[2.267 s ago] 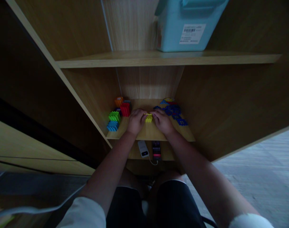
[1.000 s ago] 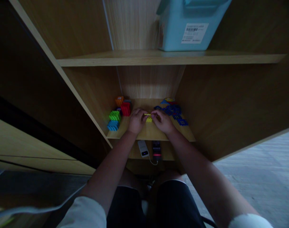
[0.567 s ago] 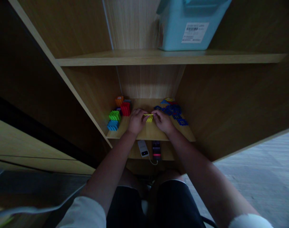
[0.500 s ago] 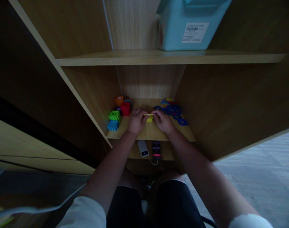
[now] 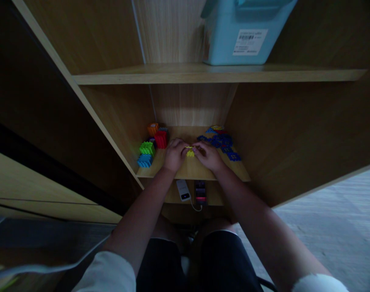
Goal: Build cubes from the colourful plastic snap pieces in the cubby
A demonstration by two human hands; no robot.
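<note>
Both my hands meet over a small yellow toy block piece [image 5: 190, 152] on the lower wooden shelf [image 5: 191, 172]. My left hand [image 5: 174, 155] grips its left side with curled fingers. My right hand [image 5: 208, 155] pinches its right side. To the left stand assembled cubes: green [image 5: 147, 148], blue [image 5: 144, 161], red [image 5: 161, 139] and orange [image 5: 152, 129]. A heap of loose blue pieces [image 5: 223, 144] lies to the right of my right hand.
A light blue plastic bin [image 5: 242, 30] with a barcode label sits on the upper shelf [image 5: 203, 75]. Below the lower shelf lie a white power bank [image 5: 183, 190] and a dark device [image 5: 200, 192] joined by a cable. Cabinet walls close in both sides.
My fingers have shifted slightly on the yellow piece, which now sits lower and more covered between my hands. Everything else stays where it was.
</note>
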